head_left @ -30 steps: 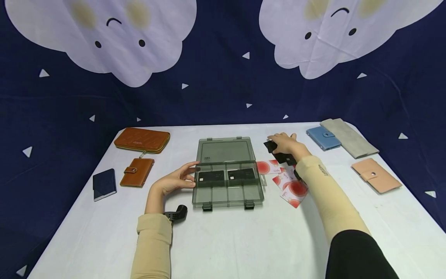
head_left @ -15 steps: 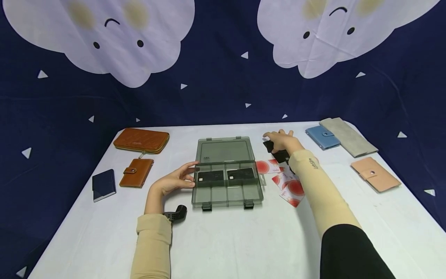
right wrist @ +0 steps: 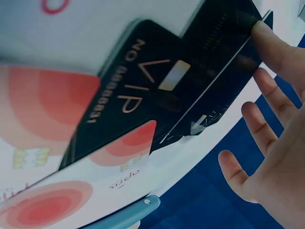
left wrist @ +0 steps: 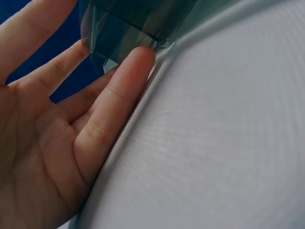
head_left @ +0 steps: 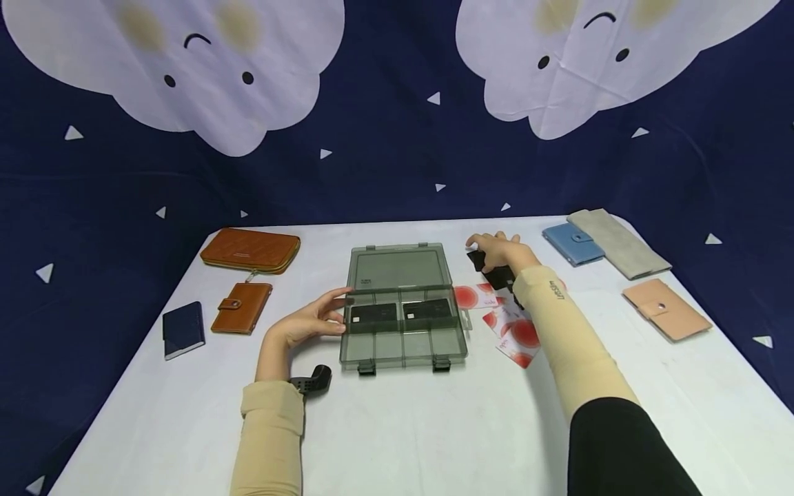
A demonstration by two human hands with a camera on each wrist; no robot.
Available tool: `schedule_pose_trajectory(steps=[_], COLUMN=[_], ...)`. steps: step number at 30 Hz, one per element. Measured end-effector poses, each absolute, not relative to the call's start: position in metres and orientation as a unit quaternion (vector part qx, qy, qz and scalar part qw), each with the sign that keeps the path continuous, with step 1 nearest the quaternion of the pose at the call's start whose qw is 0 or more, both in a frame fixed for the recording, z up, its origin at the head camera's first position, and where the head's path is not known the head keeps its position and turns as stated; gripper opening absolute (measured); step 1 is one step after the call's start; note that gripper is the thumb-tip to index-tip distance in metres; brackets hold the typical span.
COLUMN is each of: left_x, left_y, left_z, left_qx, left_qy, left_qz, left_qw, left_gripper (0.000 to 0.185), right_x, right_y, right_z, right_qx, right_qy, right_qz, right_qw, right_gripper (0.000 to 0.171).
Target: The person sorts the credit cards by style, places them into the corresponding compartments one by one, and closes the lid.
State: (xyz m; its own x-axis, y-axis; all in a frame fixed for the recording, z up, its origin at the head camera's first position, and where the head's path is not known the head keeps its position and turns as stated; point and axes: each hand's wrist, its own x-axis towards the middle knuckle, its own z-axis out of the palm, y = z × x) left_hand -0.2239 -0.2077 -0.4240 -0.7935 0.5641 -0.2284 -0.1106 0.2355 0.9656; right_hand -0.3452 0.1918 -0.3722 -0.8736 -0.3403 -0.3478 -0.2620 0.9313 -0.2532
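Observation:
A smoky clear compartment box lies open at the table's middle, with two black cards in its rear compartments. My left hand rests straight fingers against the box's left wall. To the right of the box's lid, my right hand arches over a small pile of black cards. In the right wrist view a fingertip holds the far edge of the top black card, which is tilted up above a black VIP card. The thumb is hidden. Red-and-white cards lie fanned beneath.
A long brown wallet, a small brown wallet and a navy wallet lie on the left. On the right are a blue wallet, a grey wallet and a pink wallet. The white table ends at dark drapery.
My right hand has crept slightly left and farther over the black cards. The left hand and the box have stayed put.

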Motion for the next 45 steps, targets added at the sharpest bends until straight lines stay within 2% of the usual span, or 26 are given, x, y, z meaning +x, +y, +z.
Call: schedule_pose_trajectory(steps=[7,9,15,27,31,41,45], left_x=[-0.224,-0.225,-0.226,-0.227,-0.226,-0.225,-0.225], left_y=[-0.205,-0.204,-0.204,-0.206,-0.206,-0.208,-0.208], left_z=[-0.427,-0.427,-0.426,-0.427,-0.428,-0.428,-0.427], left_qx=[0.155,0.158,0.159,0.153,0.151,0.152,0.155], left_qy=[0.724,0.723,0.731,0.733,0.732,0.734,0.734], left_qz=[0.606,0.606,0.598,0.597,0.598,0.597,0.598], left_qw=[0.292,0.292,0.287,0.288,0.291,0.285,0.282], left_gripper=[0.086,0.086,0.086,0.086,0.086,0.086,0.086], right_x=[-0.348,-0.349,-0.350,-0.345,-0.340,-0.311,-0.300], right_y=[0.195,0.195,0.195,0.192,0.185,0.147,0.131], right_z=[-0.369,-0.368,-0.369,-0.369,-0.361,-0.330,-0.325], right_qx=[-0.137,-0.144,-0.188,-0.215,-0.227,-0.274,-0.269], right_qy=[0.958,0.960,0.966,0.955,0.949,0.900,0.880], right_qz=[-0.110,-0.092,-0.037,-0.118,-0.161,-0.337,-0.389], right_qw=[0.226,0.221,0.176,0.169,0.146,0.040,0.040], right_gripper=[0.070,0.065,0.036,0.021,0.023,0.042,0.049])
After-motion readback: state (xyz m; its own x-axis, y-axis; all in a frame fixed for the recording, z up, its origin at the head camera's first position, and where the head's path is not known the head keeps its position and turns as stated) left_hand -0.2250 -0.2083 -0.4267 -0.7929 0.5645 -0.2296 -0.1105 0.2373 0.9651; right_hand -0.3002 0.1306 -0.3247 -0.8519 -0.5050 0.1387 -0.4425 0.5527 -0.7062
